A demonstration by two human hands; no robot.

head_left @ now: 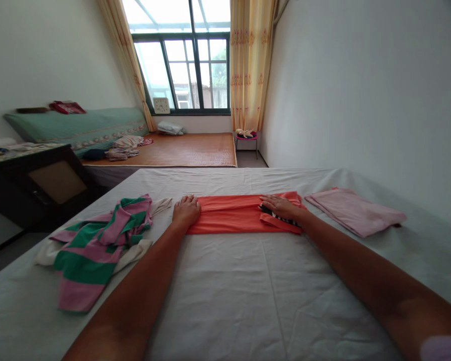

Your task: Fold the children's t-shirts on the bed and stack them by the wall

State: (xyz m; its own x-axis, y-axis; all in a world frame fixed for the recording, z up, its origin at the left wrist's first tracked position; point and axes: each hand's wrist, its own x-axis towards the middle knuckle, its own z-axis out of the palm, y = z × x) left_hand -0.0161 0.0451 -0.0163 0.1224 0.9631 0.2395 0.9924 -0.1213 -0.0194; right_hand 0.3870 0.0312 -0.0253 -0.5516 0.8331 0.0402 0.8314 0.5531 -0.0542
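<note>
2 hands (186, 210) (281, 206) press an orange garment (229, 214) on a white-sheeted bed (248, 291).

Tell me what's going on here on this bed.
A person leans over a bed covered with a white sheet, both hands flat on an orange garment that lies folded into a long band. The left hand presses its left end, and the right hand rests on the right end, by a black-and-white patterned part. A crumpled green-and-pink striped garment lies to the left, and a folded pink cloth lies to the right.
</note>
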